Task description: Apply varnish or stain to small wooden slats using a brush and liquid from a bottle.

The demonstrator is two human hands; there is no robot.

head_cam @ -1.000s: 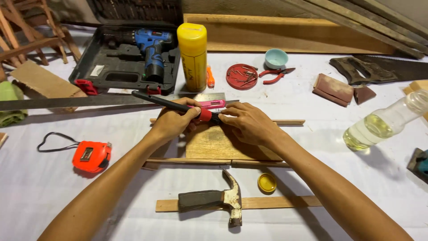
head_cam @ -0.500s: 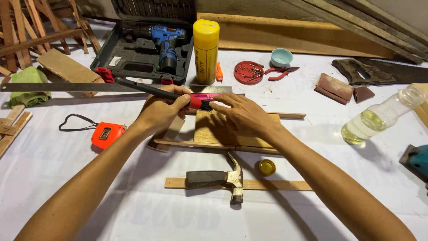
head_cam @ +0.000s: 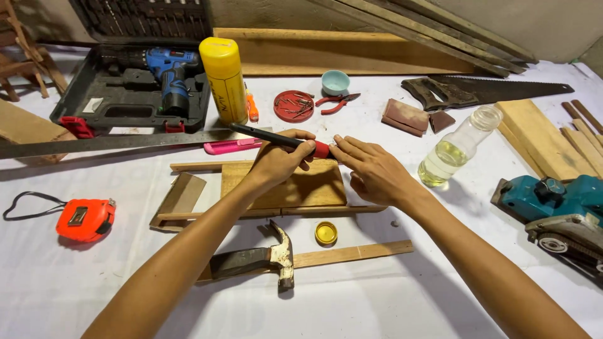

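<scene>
- Gripping a black-handled tool with a red collar (head_cam: 282,139): left hand (head_cam: 279,162) closed around it, handle pointing far-left, red end toward the right hand.
- Right hand (head_cam: 370,171) fingers narrow, tips touching the red end of the tool; cannot tell whether they pinch it or just rest there.
- Both hands sit over a flat brown wooden board (head_cam: 300,188) at table centre, lying on thin wooden strips.
- Pink utility knife (head_cam: 231,146) just left of the left hand, beside a long steel ruler (head_cam: 113,142) running left.
- Near side: claw hammer with wooden handle (head_cam: 282,256), and a small yellow bottle cap (head_cam: 326,233) between the hammer and the board.
- Left: orange tape measure (head_cam: 85,219) with black strap.
- Far left: blue cordless drill (head_cam: 173,72) in an open black case; tall yellow spray can (head_cam: 224,80) upright beside it.
- Far centre: red round lid holding nails (head_cam: 293,105), red-handled pliers (head_cam: 337,101), small pale-blue bowl (head_cam: 335,81).
- Right: clear bottle of yellowish liquid (head_cam: 458,147) lying tilted, hand saw (head_cam: 483,92), teal power planer (head_cam: 556,207).
</scene>
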